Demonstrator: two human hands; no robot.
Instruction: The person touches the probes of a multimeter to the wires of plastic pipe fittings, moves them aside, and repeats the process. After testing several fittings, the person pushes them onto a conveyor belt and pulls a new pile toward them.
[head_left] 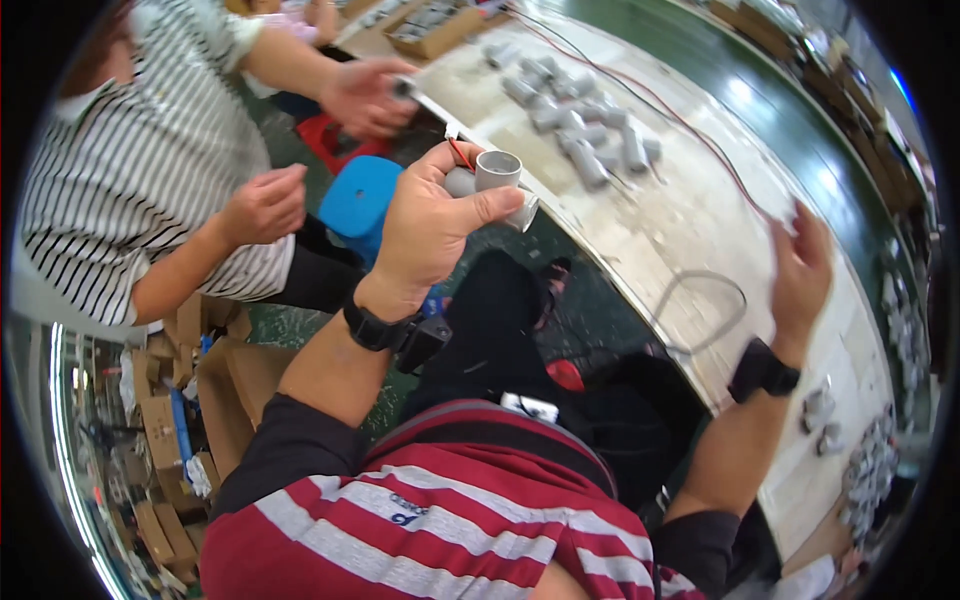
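White bench (690, 235) bears one heap of grey pipe fittings (572, 120) toward its left end; another heap (868, 475) lies by its right end, both uncountable. The left hand (437, 220) has its fingers clamped on one grey multi-socket pipe fitting (498, 180), just off the near edge, an open socket facing up. Well to its right, the blurred right hand (803, 265) has fingers apparently apart. One grey loop (700, 273); two loose fittings (818, 408) rightward.

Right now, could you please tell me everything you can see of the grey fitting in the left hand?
The grey fitting looks smooth, perhaps plastic, with short tubular branches. One round, hollow mouth faces up; another branch points lower right. The left hand grips it beside the table, thumb partly covering it. A red wire shows nearby.
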